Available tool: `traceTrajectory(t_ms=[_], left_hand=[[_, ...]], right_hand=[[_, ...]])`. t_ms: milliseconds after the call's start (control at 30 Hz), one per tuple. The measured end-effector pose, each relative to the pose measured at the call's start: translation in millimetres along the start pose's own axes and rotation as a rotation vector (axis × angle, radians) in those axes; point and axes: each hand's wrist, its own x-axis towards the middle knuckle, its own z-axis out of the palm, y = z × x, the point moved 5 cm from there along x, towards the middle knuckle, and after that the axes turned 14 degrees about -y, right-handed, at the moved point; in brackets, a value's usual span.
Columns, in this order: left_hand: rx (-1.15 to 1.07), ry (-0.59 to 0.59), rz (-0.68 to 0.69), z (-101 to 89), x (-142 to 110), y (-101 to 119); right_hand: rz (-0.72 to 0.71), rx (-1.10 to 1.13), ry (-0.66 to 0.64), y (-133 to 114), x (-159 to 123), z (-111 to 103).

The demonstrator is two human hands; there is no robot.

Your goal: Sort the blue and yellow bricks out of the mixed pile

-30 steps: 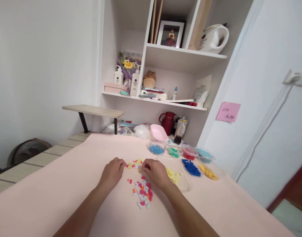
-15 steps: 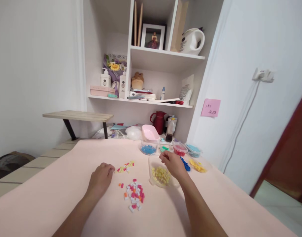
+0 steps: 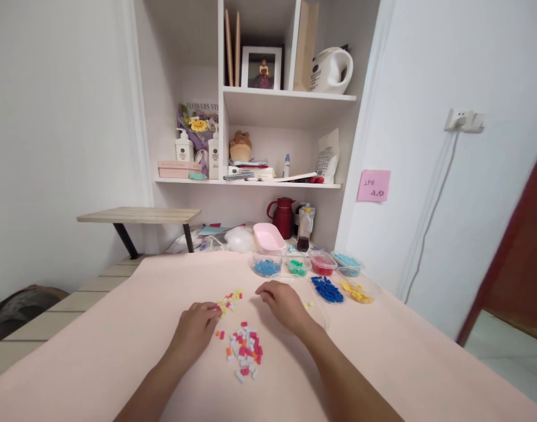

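My left hand (image 3: 197,325) rests curled on the pink table cover (image 3: 119,328), its fingertips touching a small heap of yellow and pink bricks (image 3: 230,299). My right hand (image 3: 286,303) lies to the right of that heap with fingers bent, over the near edge of a clear tub (image 3: 316,309) that holds yellow bricks; whether it holds anything is hidden. A pile of pink, white and orange bricks (image 3: 244,350) lies between my wrists.
Clear tubs of sorted bricks stand in a row behind: light blue (image 3: 265,267), green (image 3: 297,267), red (image 3: 322,264), turquoise (image 3: 346,261), dark blue (image 3: 326,289) and orange-yellow (image 3: 357,290). A pink dish (image 3: 269,237), red jug (image 3: 283,217) and shelves stand at the back.
My right hand has come back left from the yellow tub to beside the small heap. My left hand has shifted slightly right against that heap.
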Motion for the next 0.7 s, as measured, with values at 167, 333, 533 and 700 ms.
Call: traceTrajectory(t_ms=[167, 333, 533, 700], left_hand=[[0.030, -0.035, 0.047, 8.9, 0, 5], [0.094, -0.079, 0.030, 15.1, 0, 4], [0.069, -0.056, 0.005, 16.3, 1, 4], [0.005, 0.012, -0.016, 12.1, 1, 3]], right_hand=[[-0.154, -0.068, -0.126, -31, 9, 42], [-0.134, -0.171, -0.188, -29, 17, 57], [-0.074, -0.179, -0.183, -26, 18, 55], [0.069, -0.104, -0.102, -22, 18, 49]])
